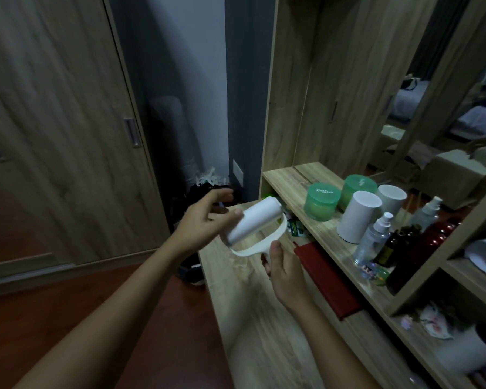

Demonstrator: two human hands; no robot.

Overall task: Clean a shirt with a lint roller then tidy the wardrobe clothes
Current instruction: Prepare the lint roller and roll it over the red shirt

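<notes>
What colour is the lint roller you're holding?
The lint roller is white, roll and frame alike; the head view shows it, gripped by the right hand.

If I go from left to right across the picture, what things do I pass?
wardrobe door → left hand → lint roller → nearer green jar → nearer white cup → red bottle
</notes>
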